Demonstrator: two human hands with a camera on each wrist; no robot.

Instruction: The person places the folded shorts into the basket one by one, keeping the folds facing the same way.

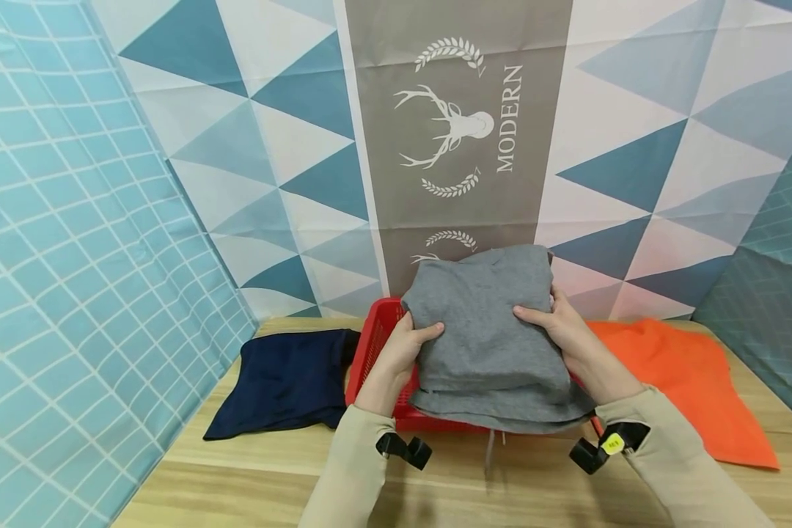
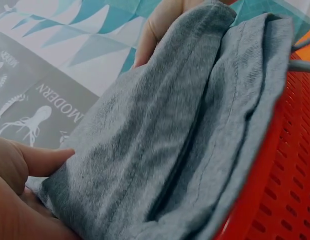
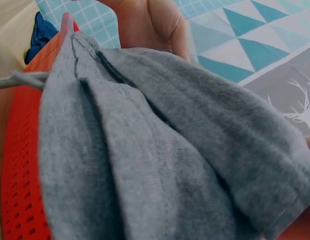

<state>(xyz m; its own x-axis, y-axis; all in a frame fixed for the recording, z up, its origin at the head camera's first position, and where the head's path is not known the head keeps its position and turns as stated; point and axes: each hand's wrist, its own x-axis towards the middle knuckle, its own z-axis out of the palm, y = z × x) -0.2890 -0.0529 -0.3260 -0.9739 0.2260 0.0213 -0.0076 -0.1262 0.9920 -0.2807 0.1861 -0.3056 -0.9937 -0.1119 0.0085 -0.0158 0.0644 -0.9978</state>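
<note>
A folded grey garment [image 1: 488, 323], soft and layered, is held over the red basket [image 1: 376, 334] in the head view. My left hand [image 1: 399, 350] grips its left side, thumb on top and the other fingers mostly hidden beneath. On the opposite side my right hand [image 1: 564, 330] holds it the same way. Both wrist views show the garment's stacked folds and stitched edges [image 2: 144, 130]. A grey drawstring [image 3: 19, 80] hangs from the front edge. What lies inside the basket under the cloth is hidden.
A folded navy cloth [image 1: 287, 381] lies on the wooden table [image 1: 251, 477] left of the basket. To the right spreads an orange cloth [image 1: 693, 389]. A patterned backdrop [image 1: 462, 205] stands close behind the basket, and a blue tiled sheet [image 1: 72, 279] borders the left.
</note>
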